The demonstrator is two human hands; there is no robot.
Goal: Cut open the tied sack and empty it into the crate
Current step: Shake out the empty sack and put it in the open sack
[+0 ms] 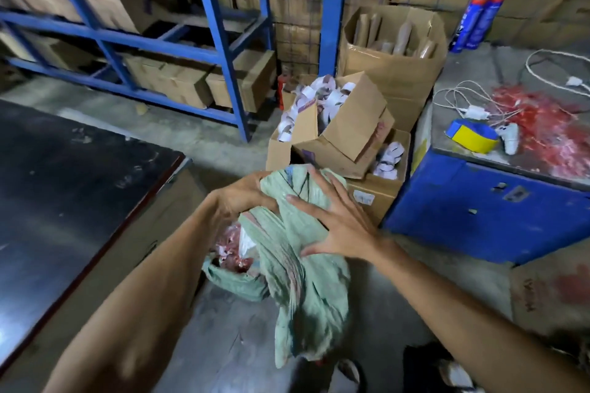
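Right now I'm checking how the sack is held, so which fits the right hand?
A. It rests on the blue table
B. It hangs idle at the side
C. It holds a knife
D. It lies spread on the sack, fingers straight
D: the right hand lies flat on the green sack with fingers splayed and straight, while the left hand grips the sack's top.

Matt woven green sack (306,271), brown cardboard boxes (392,51), blue painted metal shelving (220,38)
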